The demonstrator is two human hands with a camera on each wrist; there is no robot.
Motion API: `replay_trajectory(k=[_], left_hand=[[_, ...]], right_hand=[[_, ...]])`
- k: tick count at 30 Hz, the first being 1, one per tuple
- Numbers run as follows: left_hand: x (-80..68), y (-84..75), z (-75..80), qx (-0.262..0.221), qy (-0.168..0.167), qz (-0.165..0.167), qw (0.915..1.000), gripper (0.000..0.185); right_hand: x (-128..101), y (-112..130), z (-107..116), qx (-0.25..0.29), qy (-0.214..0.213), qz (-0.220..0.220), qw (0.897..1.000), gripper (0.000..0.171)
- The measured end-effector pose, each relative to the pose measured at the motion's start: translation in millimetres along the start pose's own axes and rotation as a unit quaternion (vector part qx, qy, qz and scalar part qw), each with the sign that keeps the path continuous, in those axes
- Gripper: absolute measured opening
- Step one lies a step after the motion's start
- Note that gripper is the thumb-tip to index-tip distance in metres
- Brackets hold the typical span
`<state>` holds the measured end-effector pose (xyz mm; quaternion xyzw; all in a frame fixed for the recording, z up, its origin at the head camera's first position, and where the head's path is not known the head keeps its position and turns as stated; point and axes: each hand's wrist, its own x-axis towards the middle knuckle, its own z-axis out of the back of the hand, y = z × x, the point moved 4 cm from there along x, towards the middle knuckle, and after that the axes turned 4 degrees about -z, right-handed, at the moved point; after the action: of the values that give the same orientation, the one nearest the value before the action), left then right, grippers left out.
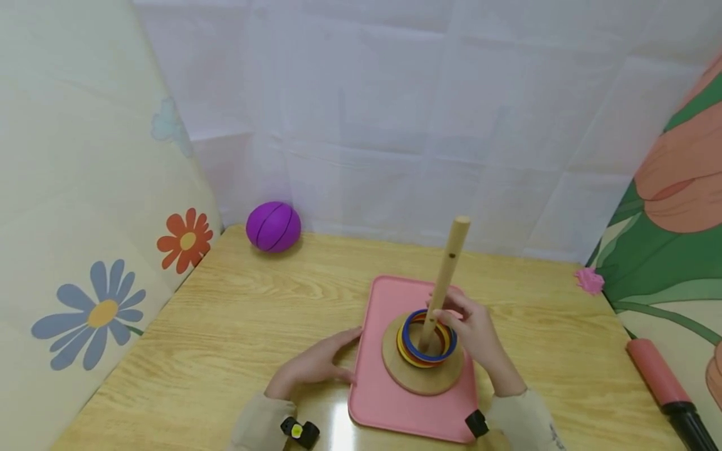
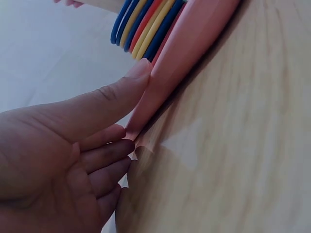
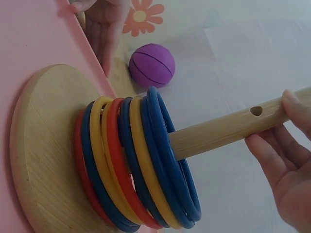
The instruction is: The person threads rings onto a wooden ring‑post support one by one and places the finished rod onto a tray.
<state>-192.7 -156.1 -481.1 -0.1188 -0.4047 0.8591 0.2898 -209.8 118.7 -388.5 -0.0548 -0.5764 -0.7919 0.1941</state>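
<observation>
A round wooden base (image 1: 425, 382) with an upright wooden pole (image 1: 448, 269) stands on a pink tray (image 1: 372, 401). Several blue, yellow and red rings (image 3: 141, 160) are stacked around the pole, low down near the base. My right hand (image 1: 474, 329) pinches the pole above the rings, thumb on one side and fingers on the other, as the right wrist view shows (image 3: 291, 160). At the tray's left edge is my left hand (image 1: 316, 362); in the left wrist view its thumb (image 2: 116, 92) and loosely bent fingertips touch the rim.
A purple ball (image 1: 273, 227) sits at the back left of the wooden table (image 1: 271, 288). Near the right edge lie a small pink object (image 1: 590, 280) and a pink and black cylinder (image 1: 660, 376). A white sheet (image 1: 383, 125) hangs behind, with flowered cloths on both sides.
</observation>
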Motion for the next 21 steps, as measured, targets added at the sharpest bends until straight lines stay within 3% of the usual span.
replay_trajectory(k=[15, 21], left_hand=[[-3.4, 0.2, -0.7, -0.022, 0.001, -0.004, 0.9997, 0.095], [-3.5, 0.0, -1.3, -0.021, 0.001, -0.007, 0.9998, 0.095]], right_hand=[[1.1, -5.2, -2.6, 0.003, -0.002, 0.019, 1.0, 0.029], [1.1, -3.6, -0.4, -0.02, 0.018, 0.003, 1.0, 0.03]])
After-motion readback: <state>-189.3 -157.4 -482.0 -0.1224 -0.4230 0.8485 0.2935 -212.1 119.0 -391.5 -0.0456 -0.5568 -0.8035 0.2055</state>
